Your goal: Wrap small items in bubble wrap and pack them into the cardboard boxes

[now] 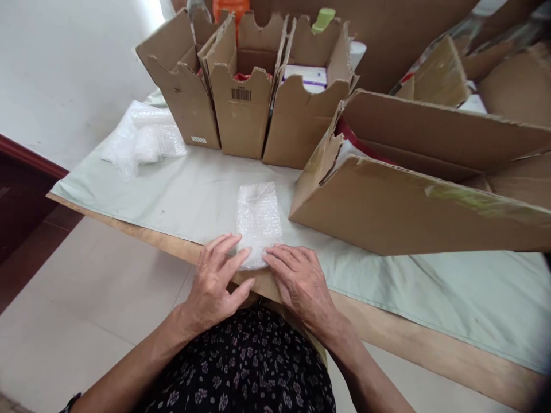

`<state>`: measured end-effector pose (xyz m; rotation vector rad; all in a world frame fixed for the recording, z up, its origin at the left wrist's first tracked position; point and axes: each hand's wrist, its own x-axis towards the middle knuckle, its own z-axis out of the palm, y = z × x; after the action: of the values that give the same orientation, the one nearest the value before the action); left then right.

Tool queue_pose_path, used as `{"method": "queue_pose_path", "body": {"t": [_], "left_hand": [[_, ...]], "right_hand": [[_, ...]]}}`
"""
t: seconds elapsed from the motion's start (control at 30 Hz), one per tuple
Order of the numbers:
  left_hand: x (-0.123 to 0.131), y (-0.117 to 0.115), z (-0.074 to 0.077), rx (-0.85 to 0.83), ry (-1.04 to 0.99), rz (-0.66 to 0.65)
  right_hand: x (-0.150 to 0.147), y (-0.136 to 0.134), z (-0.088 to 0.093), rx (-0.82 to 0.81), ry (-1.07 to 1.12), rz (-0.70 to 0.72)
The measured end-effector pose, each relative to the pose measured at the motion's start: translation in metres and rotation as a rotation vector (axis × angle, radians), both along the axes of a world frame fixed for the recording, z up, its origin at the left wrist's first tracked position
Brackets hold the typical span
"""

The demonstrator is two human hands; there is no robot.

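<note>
A clear bubble wrap pouch (pixel 258 218) lies flat on the pale green cloth, its near end at the table's front edge. My left hand (pixel 217 278) rests at the pouch's lower left side, fingers stretched and apart, with fingertips touching its edge. On the opposite side, my right hand (pixel 303 281) lies with its fingers extended over the lower right corner. Its thumb is mostly hidden. Whether anything is inside the pouch, I cannot tell.
More bubble wrap (pixel 148 137) lies in a heap at the back left. Several upright cardboard boxes (pixel 241 123) line the back, with packets inside some. A long cardboard box (pixel 413 209) stands at the right. The cloth (pixel 181 189) covers a wooden table with a bare front edge (pixel 387 327).
</note>
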<state>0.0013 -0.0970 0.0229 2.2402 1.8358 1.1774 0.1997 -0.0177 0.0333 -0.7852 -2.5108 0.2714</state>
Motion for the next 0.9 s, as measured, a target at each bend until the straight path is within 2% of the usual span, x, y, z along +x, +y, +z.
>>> {"method": "queue_pose_path", "body": {"t": [0.1,0.17,0.23,0.3,0.37,0.5,0.57,0.67,0.73,0.8,0.9], "left_hand": [[-0.002,-0.003,0.004,-0.026,-0.047,-0.085],[-0.002,-0.003,0.005,-0.060,-0.151,-0.073],[-0.003,0.000,0.005,-0.092,-0.205,-0.012],[-0.003,0.007,0.003,-0.103,-0.194,0.048],[-0.003,0.015,0.001,-0.108,-0.159,0.077],[-0.002,0.028,-0.001,-0.155,-0.090,0.118],[-0.002,0.027,0.002,-0.161,-0.139,0.140],[-0.004,0.011,0.010,-0.166,-0.351,0.194],[-0.003,-0.005,0.015,-0.277,-0.577,0.231],[0.000,-0.018,0.018,-0.468,-0.871,0.207],[0.009,-0.025,0.019,-0.643,-1.297,0.061]], "right_hand": [[0.000,-0.002,0.006,-0.104,0.073,0.000],[0.001,-0.004,0.009,-0.151,0.115,-0.015],[0.002,-0.006,0.011,-0.110,0.140,-0.087],[0.004,-0.009,0.014,-0.004,0.168,-0.193],[0.005,-0.014,0.016,0.071,0.183,-0.233],[0.000,-0.016,0.011,0.015,0.029,-0.101],[-0.005,-0.011,0.003,-0.021,-0.040,-0.067],[-0.007,-0.003,-0.004,-0.086,0.044,-0.088],[-0.005,-0.003,-0.002,-0.201,0.150,-0.132],[-0.004,-0.008,0.005,-0.389,0.242,-0.183],[-0.004,-0.022,0.018,-0.747,0.356,-0.195]]}}
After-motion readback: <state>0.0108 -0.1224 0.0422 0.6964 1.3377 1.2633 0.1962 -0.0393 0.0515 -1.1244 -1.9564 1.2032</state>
